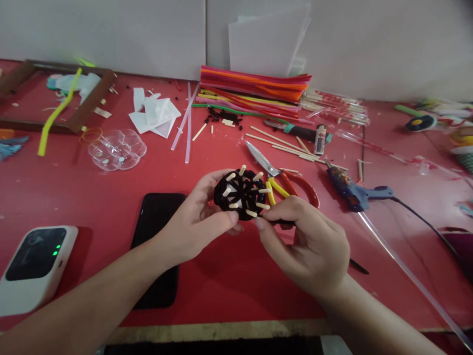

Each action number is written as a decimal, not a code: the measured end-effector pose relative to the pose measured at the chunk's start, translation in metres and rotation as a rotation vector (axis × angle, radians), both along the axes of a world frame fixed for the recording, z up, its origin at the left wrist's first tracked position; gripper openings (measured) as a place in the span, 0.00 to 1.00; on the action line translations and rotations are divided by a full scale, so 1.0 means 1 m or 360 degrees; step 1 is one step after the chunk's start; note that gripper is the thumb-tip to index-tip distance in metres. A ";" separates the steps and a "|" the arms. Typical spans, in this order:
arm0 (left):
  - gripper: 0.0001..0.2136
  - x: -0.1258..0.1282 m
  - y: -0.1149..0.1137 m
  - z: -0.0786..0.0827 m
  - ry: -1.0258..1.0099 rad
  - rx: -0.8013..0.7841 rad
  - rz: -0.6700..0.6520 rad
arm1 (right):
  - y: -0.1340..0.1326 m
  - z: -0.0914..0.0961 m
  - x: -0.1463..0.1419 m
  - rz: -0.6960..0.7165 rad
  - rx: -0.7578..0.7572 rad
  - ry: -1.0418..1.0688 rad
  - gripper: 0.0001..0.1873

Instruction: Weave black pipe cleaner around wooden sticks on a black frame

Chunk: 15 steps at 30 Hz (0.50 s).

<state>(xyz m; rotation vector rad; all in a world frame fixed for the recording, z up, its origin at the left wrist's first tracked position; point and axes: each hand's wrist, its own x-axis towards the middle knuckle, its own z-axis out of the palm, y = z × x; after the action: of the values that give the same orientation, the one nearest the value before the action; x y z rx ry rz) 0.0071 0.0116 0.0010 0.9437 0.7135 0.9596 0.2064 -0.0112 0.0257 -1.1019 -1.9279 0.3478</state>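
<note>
My left hand [207,217] grips a small round black craft piece [244,194] from its left side, the thumb along its lower edge. Several short wooden sticks stand up in a ring around it, and black spokes meet in its middle. At its lower right edge, my right hand [306,236] pinches a black pipe cleaner [279,222], which runs back under the fingers. A dark end [358,267] sticks out on the far side of the right hand. Just behind the piece lie red-handled scissors [269,162], and yellow handles [275,190] show beside them.
Left of my hands are a black phone [157,207] and a white device [40,261] with green lights. A glue gun [351,187] lies at right. Further back are pipe cleaners [254,84], wooden sticks [281,143], a lighter [320,139], paper pieces [157,113] and a clear flower-shaped tray [118,148].
</note>
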 end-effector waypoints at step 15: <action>0.25 0.003 -0.002 -0.003 -0.0087 0.0043 0.0015 | -0.002 0.001 0.000 -0.0066 -0.0063 0.0013 0.06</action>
<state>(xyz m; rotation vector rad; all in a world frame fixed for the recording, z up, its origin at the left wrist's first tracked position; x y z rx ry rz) 0.0103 0.0099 -0.0022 0.9352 0.6608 1.0021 0.2060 -0.0127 0.0264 -1.1626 -1.8952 0.3681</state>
